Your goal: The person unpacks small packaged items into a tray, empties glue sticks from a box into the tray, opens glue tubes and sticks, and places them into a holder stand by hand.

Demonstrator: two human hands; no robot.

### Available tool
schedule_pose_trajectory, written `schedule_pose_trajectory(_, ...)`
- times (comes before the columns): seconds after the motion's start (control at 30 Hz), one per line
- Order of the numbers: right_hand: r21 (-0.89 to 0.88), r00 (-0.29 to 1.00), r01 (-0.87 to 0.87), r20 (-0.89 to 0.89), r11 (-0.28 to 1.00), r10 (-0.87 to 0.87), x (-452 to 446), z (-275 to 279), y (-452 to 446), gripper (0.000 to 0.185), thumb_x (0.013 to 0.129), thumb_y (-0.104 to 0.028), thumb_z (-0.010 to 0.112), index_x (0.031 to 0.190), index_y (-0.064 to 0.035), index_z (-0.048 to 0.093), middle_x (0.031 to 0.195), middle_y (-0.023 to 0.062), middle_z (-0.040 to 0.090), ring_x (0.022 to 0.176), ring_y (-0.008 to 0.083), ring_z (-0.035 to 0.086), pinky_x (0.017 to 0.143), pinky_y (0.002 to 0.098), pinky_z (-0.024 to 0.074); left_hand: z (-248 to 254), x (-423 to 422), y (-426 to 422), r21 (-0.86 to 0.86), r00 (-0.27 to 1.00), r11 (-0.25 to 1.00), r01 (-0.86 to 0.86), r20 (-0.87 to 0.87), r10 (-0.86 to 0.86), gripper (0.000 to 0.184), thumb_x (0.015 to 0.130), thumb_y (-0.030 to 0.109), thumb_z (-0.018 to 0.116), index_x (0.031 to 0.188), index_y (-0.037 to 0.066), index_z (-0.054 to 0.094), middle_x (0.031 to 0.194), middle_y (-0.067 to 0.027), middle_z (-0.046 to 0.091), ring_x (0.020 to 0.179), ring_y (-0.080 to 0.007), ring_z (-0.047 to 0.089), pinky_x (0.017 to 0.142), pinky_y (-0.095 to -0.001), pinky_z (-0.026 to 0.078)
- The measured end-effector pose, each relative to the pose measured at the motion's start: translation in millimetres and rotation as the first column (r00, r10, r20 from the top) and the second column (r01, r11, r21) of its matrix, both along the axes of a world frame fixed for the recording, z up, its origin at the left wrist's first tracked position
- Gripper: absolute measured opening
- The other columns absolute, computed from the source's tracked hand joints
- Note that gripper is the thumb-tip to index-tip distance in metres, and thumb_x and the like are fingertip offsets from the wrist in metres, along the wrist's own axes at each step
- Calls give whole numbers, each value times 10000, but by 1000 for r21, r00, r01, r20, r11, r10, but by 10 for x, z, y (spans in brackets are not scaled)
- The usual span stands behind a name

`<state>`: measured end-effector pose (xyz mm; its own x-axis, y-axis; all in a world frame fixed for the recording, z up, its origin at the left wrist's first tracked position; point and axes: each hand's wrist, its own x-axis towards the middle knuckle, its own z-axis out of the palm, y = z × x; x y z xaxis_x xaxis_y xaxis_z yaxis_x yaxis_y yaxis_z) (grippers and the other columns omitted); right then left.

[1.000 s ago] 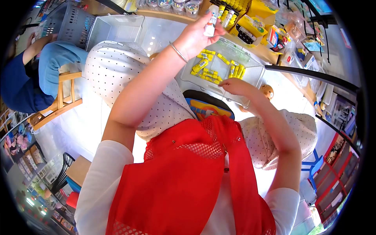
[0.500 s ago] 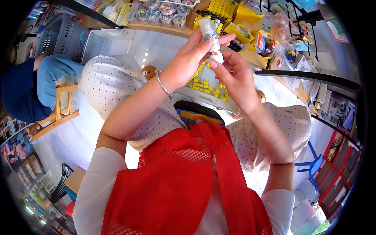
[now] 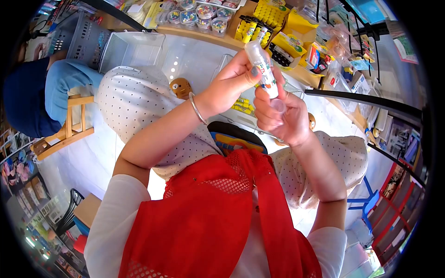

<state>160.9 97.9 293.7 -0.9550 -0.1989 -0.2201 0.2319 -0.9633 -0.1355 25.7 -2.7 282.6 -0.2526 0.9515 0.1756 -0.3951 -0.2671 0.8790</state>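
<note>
A white glue stick [image 3: 264, 74] with coloured print and a translucent upper end is tilted in front of me. My left hand [image 3: 237, 78] is closed around its side, the thumb pressed along the label. Just below the stick's lower end, my right hand [image 3: 285, 111] has its fingers curled around a small clear cap [image 3: 278, 105]. Its index finger reaches up behind the stick. Beneath both hands stands a wire basket [image 3: 227, 116] holding several yellow glue sticks [image 3: 243, 106], partly hidden by the hands.
On the shelf ahead are yellow boxes [image 3: 296, 28] of sticks and tubs of coloured pins [image 3: 188, 17]. A clear bin [image 3: 132, 48] and grey basket [image 3: 88, 39] stand to the left. Another person [image 3: 30, 97] sits near a wooden stool [image 3: 72, 125]. A black bar [image 3: 366, 98] crosses at right.
Both hands have moved slightly right and down with the glue stick. My right fingers have gone from pinching its lower end to curling around the clear cap below it.
</note>
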Motion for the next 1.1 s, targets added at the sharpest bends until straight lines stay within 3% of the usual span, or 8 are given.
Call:
schedule_pose_trajectory(0.1, -240, 986, -127, -135, 962, 97, -5, -126, 39, 347, 906, -418, 321, 773, -104, 379, 501, 8, 405, 390, 88, 294, 403, 224, 241, -13, 28, 9, -5, 998, 1000, -21, -57, 21, 348, 912, 304, 441, 1171, 83, 374, 1054, -56, 512, 1011, -138, 466, 923, -316, 345)
schedule_pose_trajectory(0.17, 195, 998, -47, 55, 980, 37, -25, -43, 1, 479, 901, -517, 258, 832, -72, 419, 479, -9, 370, 386, 73, 269, 396, 214, 222, -80, 60, 24, -32, 996, 996, -82, -22, 81, 348, 911, 313, 437, 1167, 86, 373, 1051, -72, 515, 1007, -143, 468, 918, -317, 345)
schedule_pose_trajectory(0.37, 992, 955, 73, -99, -101, -280, -34, -61, -177, 484, 912, -483, 329, 991, -29, 478, 613, -2, 453, 504, 57, 351, 458, 196, 275, -140, 7, 54, 11, 993, 998, -57, 105, 55, 332, 914, 323, 416, 1147, 92, 367, 1048, -127, 521, 1010, -176, 475, 913, -329, 335)
schedule_pose_trajectory(0.5, 360, 997, 59, 21, 931, -72, 9, -47, -48, 411, 925, -447, 295, 800, -88, 451, 491, -17, 372, 385, 61, 267, 394, 211, 226, -166, 47, 47, -31, 985, 997, -70, 158, 74, 321, 917, 309, 414, 1153, 97, 367, 1056, -121, 516, 1003, -175, 479, 904, -334, 343)
schedule_pose_trajectory(0.63, -225, 988, 32, -139, 974, -64, 16, -131, -103, 388, 919, -446, 304, 804, -101, 436, 464, -17, 343, 359, 64, 233, 370, 217, 206, -231, 89, 57, -80, 969, 995, -55, 236, 73, 316, 920, 303, 410, 1160, 102, 366, 1070, -107, 511, 1003, -170, 477, 895, -339, 350)
schedule_pose_trajectory(0.7, 187, 995, 91, 30, 978, -98, -23, -51, -94, 398, 925, -446, 272, 789, -103, 419, 448, -11, 358, 347, 74, 255, 370, 217, 215, -196, 95, 50, -95, 964, 994, -59, 253, 82, 308, 922, 300, 407, 1153, 100, 370, 1075, -100, 511, 1005, -167, 477, 893, -339, 353)
schedule_pose_trajectory(0.9, 999, 971, -5, 16, 47, -240, -64, -27, -20, 322, 908, -362, 419, 901, -42, 449, 526, 42, 493, 381, 152, 433, 395, 253, 374, -184, 140, 56, -146, 927, 984, -97, 347, 143, 272, 925, 285, 409, 1133, 109, 398, 1107, -90, 509, 985, -156, 480, 870, -325, 365)
schedule_pose_trajectory(1.1, 485, 985, -37, -128, -874, -112, -33, -185, 60, 343, 887, -388, 454, 929, -48, 464, 531, 62, 529, 426, 186, 523, 385, 283, 408, -259, 144, 72, -283, 874, 950, -130, 419, 244, 267, 922, 292, 425, 1107, 100, 439, 1116, -75, 511, 943, -138, 477, 832, -308, 374)
